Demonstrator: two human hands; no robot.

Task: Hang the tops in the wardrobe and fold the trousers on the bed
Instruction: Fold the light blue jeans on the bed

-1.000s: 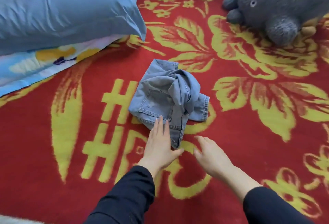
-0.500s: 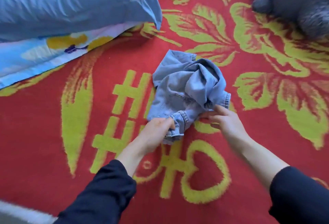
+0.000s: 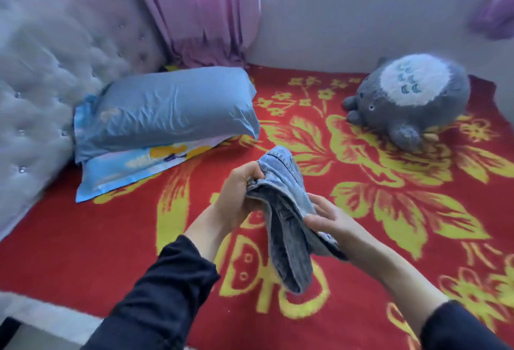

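A pair of light blue denim trousers [image 3: 286, 227] hangs bunched in the air above the red and yellow bed cover [image 3: 361, 210]. My left hand [image 3: 239, 196] grips the upper edge of the denim, fingers curled round it. My right hand [image 3: 331, 219] pinches the fabric lower down on its right side. The loose end of the trousers droops between my forearms toward the cover. No tops and no wardrobe are in view.
A blue pillow [image 3: 172, 110] lies on a patterned pillow [image 3: 139, 166] against the grey tufted headboard [image 3: 41, 85] at the left. A grey plush toy [image 3: 411, 99] sits at the back right. Pink curtains [image 3: 200, 10] hang behind.
Both hands took hold of the crumpled trousers on the cover and lifted them up. The camera tilted upward, bringing the headboard, curtains and wall into view.
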